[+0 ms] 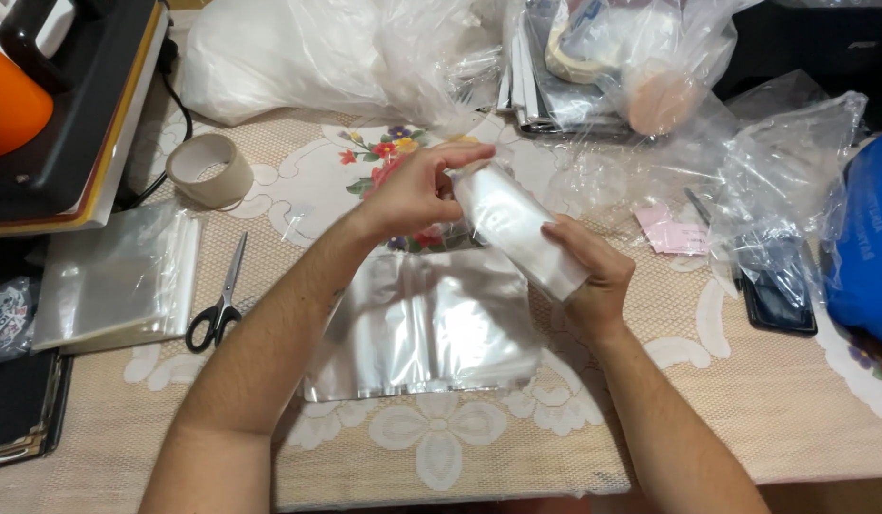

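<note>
Both my hands hold a white cylindrical object wrapped in clear plastic film (513, 227) above the middle of the table, tilted from upper left to lower right. My left hand (414, 187) grips its upper end with the fingers pinching the film. Cupped under the lower end is my right hand (587, 274). Directly beneath them lies a stack of clear plastic bags (424, 328) on the lace tablecloth (441, 443).
Black-handled scissors (219, 305) and a tape roll (209, 169) lie at left, beside another pile of clear bags (112, 281). A black machine (65, 114) stands at far left. Crumpled plastic bags (307, 52) fill the back. A dark phone (776, 306) and a blue object (864, 247) sit at right.
</note>
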